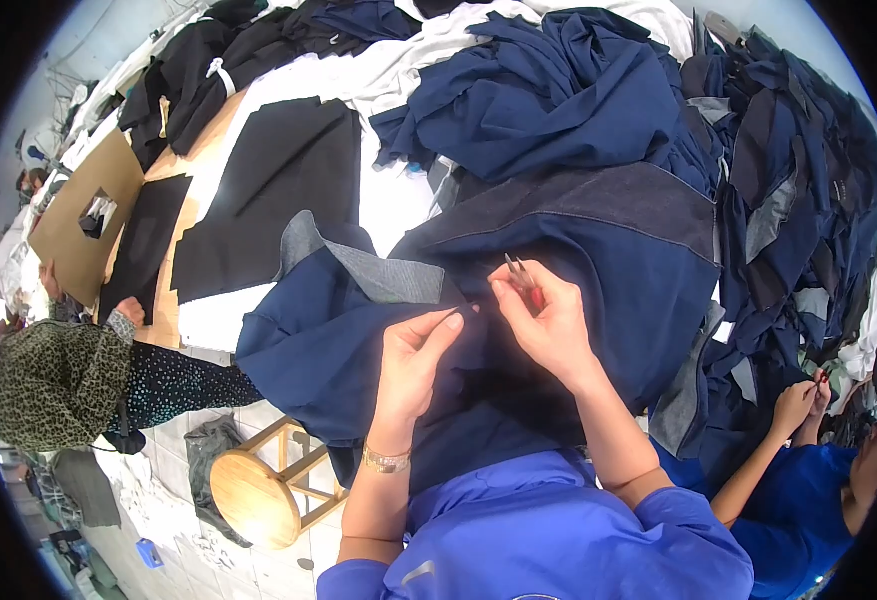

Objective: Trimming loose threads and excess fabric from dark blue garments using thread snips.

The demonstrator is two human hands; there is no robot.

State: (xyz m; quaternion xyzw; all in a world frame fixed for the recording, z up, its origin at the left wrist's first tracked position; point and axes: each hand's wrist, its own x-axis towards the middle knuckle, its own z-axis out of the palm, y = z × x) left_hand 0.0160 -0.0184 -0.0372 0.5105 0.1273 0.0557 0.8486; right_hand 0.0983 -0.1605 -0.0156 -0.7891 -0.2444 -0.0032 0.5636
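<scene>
A navy garment piece lies in front of me, with a darker stitched band along its far side and a grey striped flap at its left. My left hand pinches the edge of the navy cloth between thumb and forefinger. Just to its right, my right hand is closed round small thread snips with red on the handle, their points facing away from me. The right thumb and forefinger are also pressed together near the cloth; anything between them is too small to make out.
Heaped navy cloth lies beyond the garment, and more hangs at the right. Black panels lie at the left. A wooden stool stands lower left. One person handles brown cardboard; another's hands work at right.
</scene>
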